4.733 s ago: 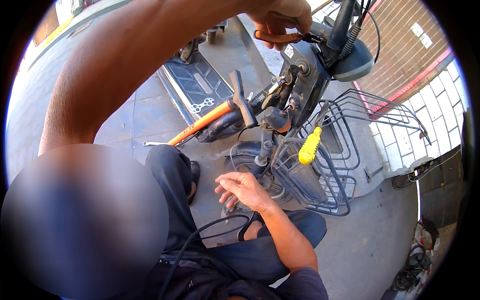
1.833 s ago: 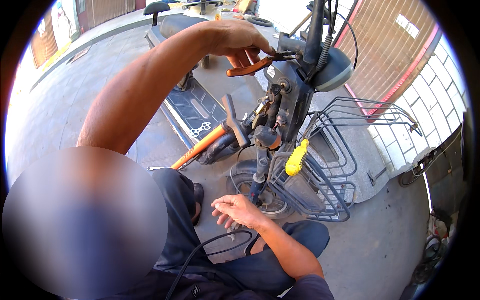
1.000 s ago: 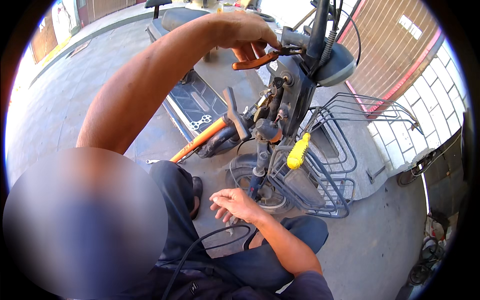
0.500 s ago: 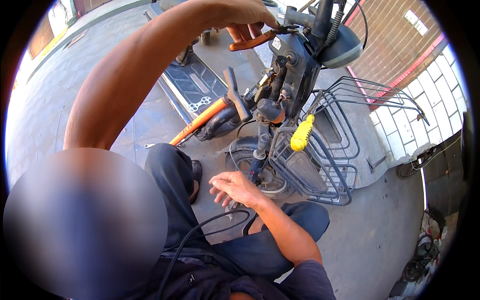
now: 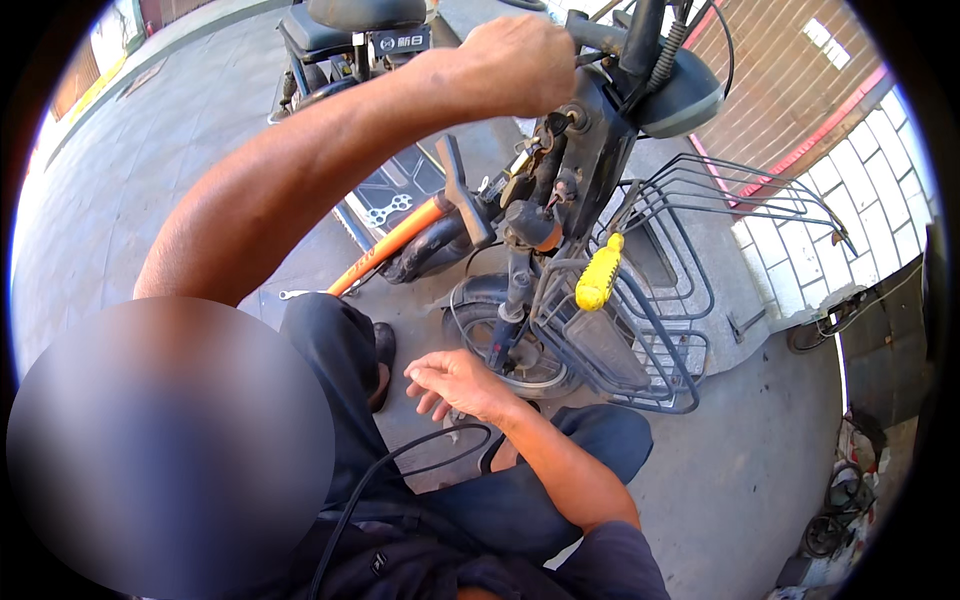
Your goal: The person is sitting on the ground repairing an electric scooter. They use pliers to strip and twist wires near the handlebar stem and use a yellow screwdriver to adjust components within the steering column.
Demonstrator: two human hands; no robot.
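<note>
My left hand (image 5: 520, 65) is closed at the top of the dark front panel (image 5: 600, 130) of an electric scooter. The orange-handled pliers it gripped a moment earlier are now hidden behind the fist. A key with tags (image 5: 522, 165) hangs from the panel, just below that hand. My right hand (image 5: 460, 385) hovers beside the scooter's front wheel (image 5: 520, 350); its fingers are loosely bent and apart, with nothing in them. Left of the steering column, a hammer (image 5: 400, 240) with an orange handle stands tilted, its grey head up.
A black wire basket (image 5: 690, 385) lies against the scooter front, with a yellow-handled tool (image 5: 600, 275) on it. A silver multi-hole wrench (image 5: 388, 208) rests on the footboard. Another spanner (image 5: 290, 294) is near my left knee. A black cable (image 5: 440, 435) loops over my lap. Another scooter (image 5: 360, 40) stands behind.
My left hand has turned and closed over the pliers, so their orange handles no longer show. The right hand keeps almost the same pose.
</note>
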